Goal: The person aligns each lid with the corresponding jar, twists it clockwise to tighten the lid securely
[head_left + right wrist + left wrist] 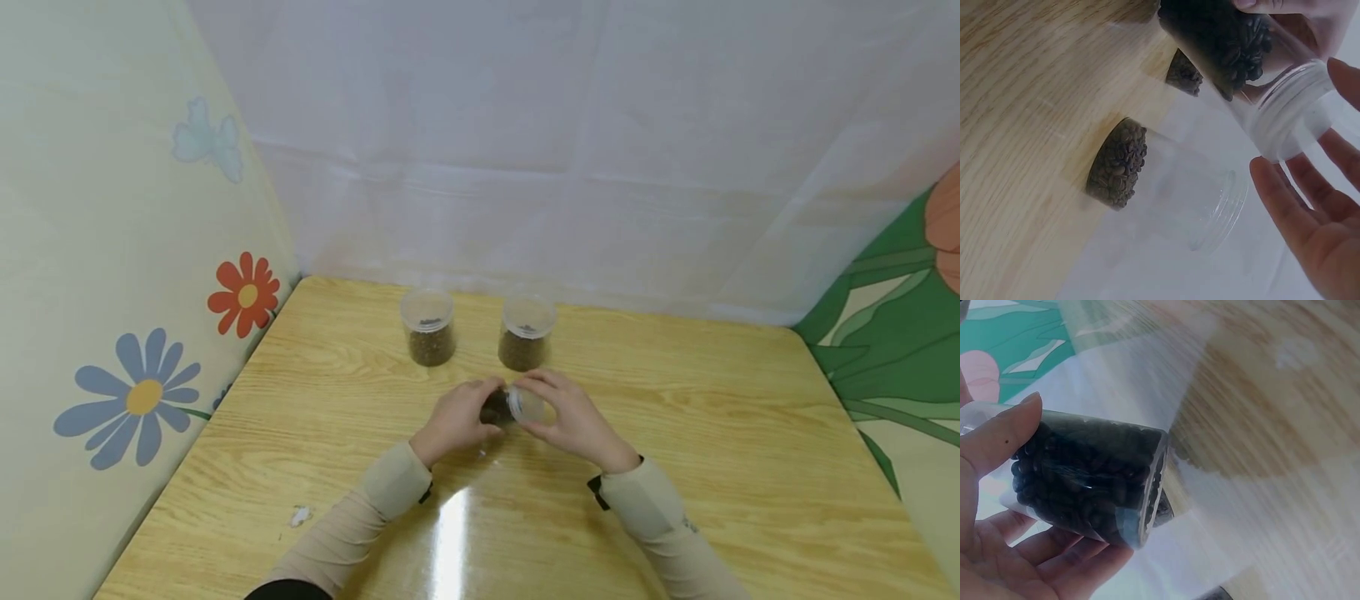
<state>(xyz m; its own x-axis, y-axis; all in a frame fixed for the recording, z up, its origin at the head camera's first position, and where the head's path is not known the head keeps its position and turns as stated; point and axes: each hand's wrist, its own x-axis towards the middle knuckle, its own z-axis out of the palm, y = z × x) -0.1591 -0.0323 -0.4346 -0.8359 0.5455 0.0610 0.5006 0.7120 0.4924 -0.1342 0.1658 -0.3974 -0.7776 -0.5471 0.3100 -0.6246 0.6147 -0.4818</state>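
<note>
My left hand [454, 423] grips a clear jar [1088, 478] of dark, glossy beans, thumb on one side and fingers on the other. The jar lies tilted almost sideways above the table, its mouth towards the right. Around that end, my right hand [576, 423] holds the translucent lid [1300, 115] between thumb and fingers. Whether the lid is fully seated or loose, I cannot tell. Just beyond the hands stands a clear jar [522, 348] partly filled with brown coffee beans. A similar jar [431, 343] stands to its left.
The wood-grain table [735, 442] meets a white cloth backdrop [585, 167] behind the jars. A flower-printed wall [97, 275] borders the left side. A small whitish patch [301, 516] marks the table near the left forearm.
</note>
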